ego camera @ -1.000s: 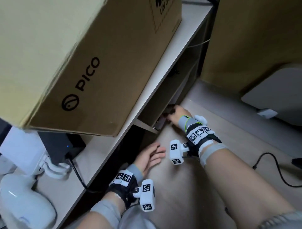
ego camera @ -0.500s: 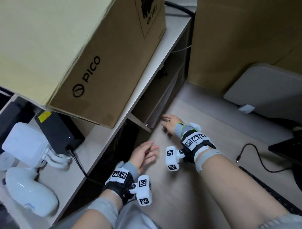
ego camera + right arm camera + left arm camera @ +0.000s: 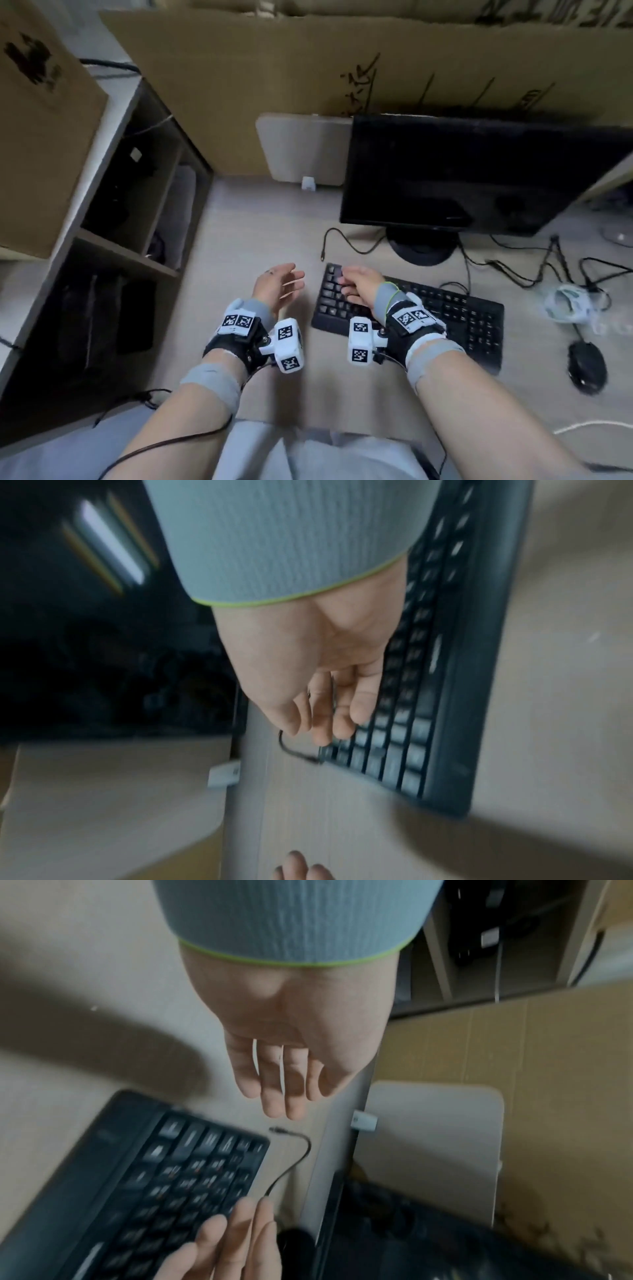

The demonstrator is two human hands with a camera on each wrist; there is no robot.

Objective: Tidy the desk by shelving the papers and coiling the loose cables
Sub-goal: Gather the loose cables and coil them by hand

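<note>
A thin loose black cable (image 3: 337,236) lies on the desk, its plug end just beyond the keyboard's far left corner. It also shows in the left wrist view as cable (image 3: 294,1153) and in the right wrist view as cable (image 3: 294,753). My left hand (image 3: 286,284) hovers left of the keyboard, fingers relaxed and holding nothing; its fingers (image 3: 274,1091) are straight. My right hand (image 3: 347,281) hangs over the keyboard's left end with fingers (image 3: 329,715) loosely curled around nothing. A tangle of black cables (image 3: 548,263) lies to the right of the monitor stand.
A black keyboard (image 3: 452,311) and mouse (image 3: 587,368) lie in front of a dark monitor (image 3: 479,171). A shelf unit (image 3: 113,246) stands at the left, with a cardboard box (image 3: 41,137) on top. A white plastic bundle (image 3: 568,303) and a white cable (image 3: 589,425) lie at the right.
The view has swung right from the shelf to the desk. My right hand left the shelf opening and now hangs over the keyboard; my left hand moved right with it.
</note>
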